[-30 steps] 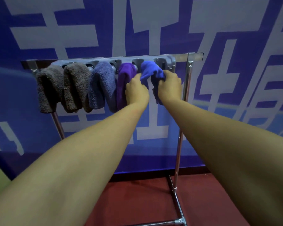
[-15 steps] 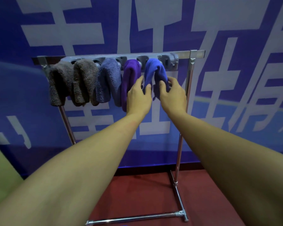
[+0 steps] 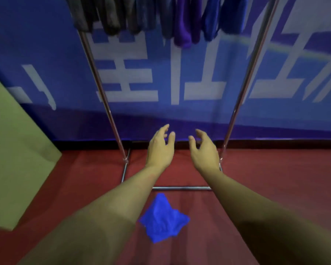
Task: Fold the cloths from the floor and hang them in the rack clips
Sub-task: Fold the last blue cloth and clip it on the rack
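Banner (image 3: 180, 77), blue with big white characters, stands behind the rack (image 3: 245, 81) and fills most of the view. Red floor (image 3: 275, 178) spreads below the rack, and an olive panel (image 3: 13, 146) lies on it left of the rack. The rack's two metal uprights rise from a floor frame, and along its top edge hang cloths: grey ones (image 3: 103, 18) toward the rack's left post, a purple one (image 3: 183, 23) and blue ones (image 3: 224, 16) toward its right post. A crumpled blue cloth (image 3: 163, 219) lies on the floor just in front of the rack's base bar. Between the uprights, left hand (image 3: 159, 150) and right hand (image 3: 203, 152) hover with fingers loosely spread, holding nothing.
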Motion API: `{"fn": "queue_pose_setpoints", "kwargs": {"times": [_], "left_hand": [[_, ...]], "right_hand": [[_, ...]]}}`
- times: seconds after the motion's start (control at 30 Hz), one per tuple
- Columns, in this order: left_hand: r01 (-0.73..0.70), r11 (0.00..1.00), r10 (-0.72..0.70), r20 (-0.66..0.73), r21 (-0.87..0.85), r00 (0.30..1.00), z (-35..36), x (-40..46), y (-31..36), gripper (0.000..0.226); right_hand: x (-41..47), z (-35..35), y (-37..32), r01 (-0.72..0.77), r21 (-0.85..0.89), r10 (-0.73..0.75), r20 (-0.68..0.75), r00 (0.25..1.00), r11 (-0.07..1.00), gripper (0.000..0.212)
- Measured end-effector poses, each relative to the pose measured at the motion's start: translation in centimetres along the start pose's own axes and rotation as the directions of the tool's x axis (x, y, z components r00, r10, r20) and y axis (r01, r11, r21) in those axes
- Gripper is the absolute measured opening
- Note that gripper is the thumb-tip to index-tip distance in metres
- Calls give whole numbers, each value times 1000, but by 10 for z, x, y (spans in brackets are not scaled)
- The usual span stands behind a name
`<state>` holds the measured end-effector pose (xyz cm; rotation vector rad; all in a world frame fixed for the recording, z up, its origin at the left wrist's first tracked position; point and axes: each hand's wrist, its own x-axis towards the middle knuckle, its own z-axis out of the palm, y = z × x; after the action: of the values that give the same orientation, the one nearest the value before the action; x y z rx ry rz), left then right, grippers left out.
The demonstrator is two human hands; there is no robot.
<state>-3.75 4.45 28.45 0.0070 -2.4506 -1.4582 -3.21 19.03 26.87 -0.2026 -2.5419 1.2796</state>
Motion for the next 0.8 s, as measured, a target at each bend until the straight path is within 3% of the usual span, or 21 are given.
{"fn": "queue_pose_setpoints", "kwargs": {"times": [0.37, 0.6, 0.8], "left_hand": [[314, 910, -364, 162, 271, 917, 26, -85, -207, 47], [450, 796, -562, 217, 406, 798, 64, -111, -313, 50], [526, 655, -706, 192, 542, 681, 93, -132, -382, 62]], "right_hand": [[-83, 133, 133, -17, -314, 131, 345, 930, 949, 47], [-106, 201, 208, -63, -463, 310, 480, 821, 884, 50], [-115, 242, 268, -96, -515, 391, 504, 770, 852, 46]]}}
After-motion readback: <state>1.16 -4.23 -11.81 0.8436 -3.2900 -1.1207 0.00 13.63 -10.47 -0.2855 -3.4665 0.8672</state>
